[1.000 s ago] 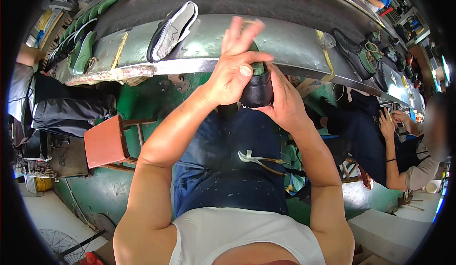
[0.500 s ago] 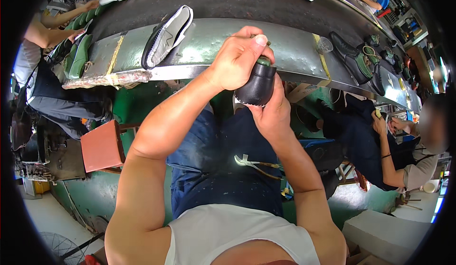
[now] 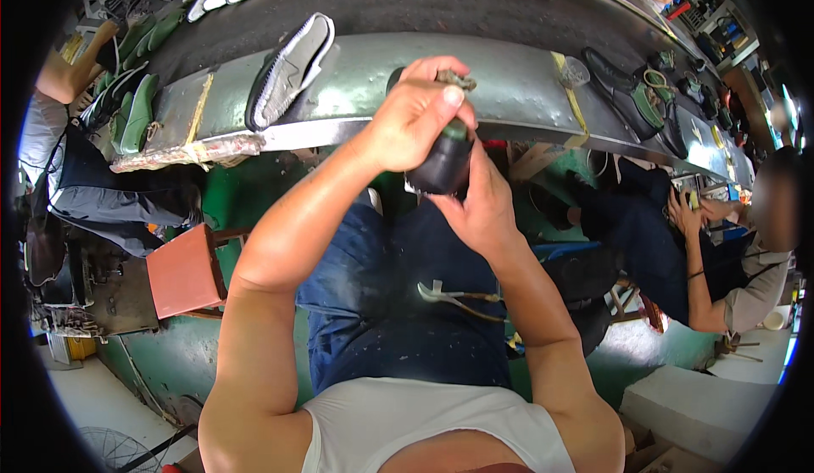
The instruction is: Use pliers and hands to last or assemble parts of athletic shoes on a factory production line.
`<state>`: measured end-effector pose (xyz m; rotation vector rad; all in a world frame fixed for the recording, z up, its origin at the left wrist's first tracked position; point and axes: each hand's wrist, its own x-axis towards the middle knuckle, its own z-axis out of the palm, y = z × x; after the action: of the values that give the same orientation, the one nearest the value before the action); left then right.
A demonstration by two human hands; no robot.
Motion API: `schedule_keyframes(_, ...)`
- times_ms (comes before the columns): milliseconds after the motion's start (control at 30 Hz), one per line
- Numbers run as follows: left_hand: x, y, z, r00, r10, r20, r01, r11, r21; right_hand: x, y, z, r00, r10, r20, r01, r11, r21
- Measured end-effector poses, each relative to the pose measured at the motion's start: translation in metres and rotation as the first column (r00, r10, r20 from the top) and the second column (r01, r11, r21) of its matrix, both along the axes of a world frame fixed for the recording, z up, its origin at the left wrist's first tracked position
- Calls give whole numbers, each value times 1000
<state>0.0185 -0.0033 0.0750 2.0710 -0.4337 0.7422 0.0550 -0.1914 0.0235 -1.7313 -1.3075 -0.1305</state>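
Above my knees I hold a black shoe [image 3: 441, 170], its heel toward me and slightly blurred. Something green shows inside its opening, and a bit of its dark far end sticks out past my knuckles. My left hand [image 3: 414, 121] is closed around the upper part, thumb across the opening, and a small crumpled greyish lace or scrap pokes out by the fingertips. From the right and below, my right hand [image 3: 485, 201] grips the heel. On my lap lie pliers [image 3: 458, 295] with pale jaws and yellowish handles.
A metal-edged bench [image 3: 356, 70] crosses ahead, bearing a black-and-white shoe upper [image 3: 288, 72]. Black shoes [image 3: 627, 104] stand at right, green ones [image 3: 137, 115] at left. A brown stool [image 3: 185, 269] is left of my legs. Co-workers sit on both sides.
The shoe and both hands have shifted slightly left, and the shoe has tilted, so its dark far end now shows beyond my left hand. The co-worker at left has drawn a hand back.
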Motion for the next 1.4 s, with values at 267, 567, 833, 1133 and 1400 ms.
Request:
schedule_keyframes(267, -8, 10, -29, 969, 155, 194, -130, 982, -134, 34, 24, -34, 781, 77, -620, 48, 982, 182)
schedule_keyframes(567, -95, 213, -16, 319, 816, -483, -737, 534, 415, 257, 140, -13, 687, 13, -726, 373, 852, 368)
schedule_keyframes(833, -105, 217, -50, 449, 780, -436, -810, 561, 169, 349, 167, -56, 740, -667, 87, 660, 695, -285)
schedule_keyframes(1133, -191, 43, -81, 715, 474, -514, -665, 687, -293, 73, -41, -49, 955, -46, 294, 131, 952, -275)
schedule_keyframes(1400, -211, -85, -188, 584, 287, -759, -173, 958, 229, -69, -179, -113, 962, 73, -262, -243, 665, -707)
